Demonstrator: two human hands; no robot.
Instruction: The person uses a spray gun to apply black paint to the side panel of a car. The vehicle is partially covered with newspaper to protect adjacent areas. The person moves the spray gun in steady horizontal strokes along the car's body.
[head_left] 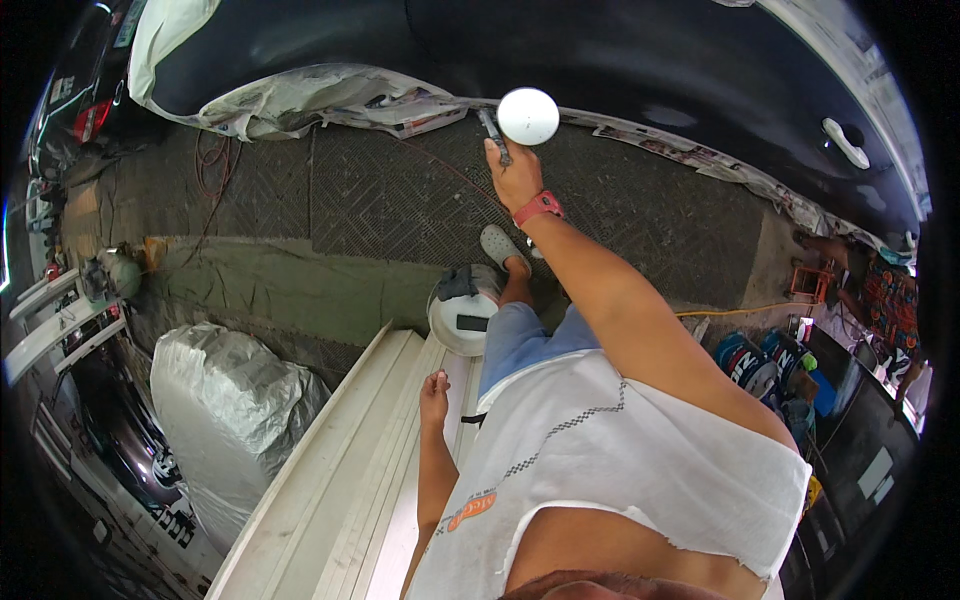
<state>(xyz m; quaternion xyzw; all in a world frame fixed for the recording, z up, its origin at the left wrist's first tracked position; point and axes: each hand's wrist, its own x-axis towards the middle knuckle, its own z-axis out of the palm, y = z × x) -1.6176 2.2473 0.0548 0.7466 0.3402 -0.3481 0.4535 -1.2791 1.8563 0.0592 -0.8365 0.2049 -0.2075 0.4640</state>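
Observation:
My right hand point(516, 178), with a red watch on its wrist, is stretched out forward and closed round the handle of a spray gun. A round white cup point(528, 116) sits on top of the spray gun point(492, 135). The gun is close to the lower edge of a glossy black car body point(610, 60), which is edged with masking paper point(340, 100). By my left side hangs my left hand point(434, 397), its fingers loosely curled with nothing visible in them. It is beside pale white boards and below a white bucket point(456, 330).
A dark cloth point(458, 282) and a black rectangular object point(471, 323) lie on the bucket. Silver-wrapped material point(235, 390) stands at left. Dark textured matting point(390, 190) covers the floor, with a red hose point(212, 165) on it. Another person point(890, 300) is at far right.

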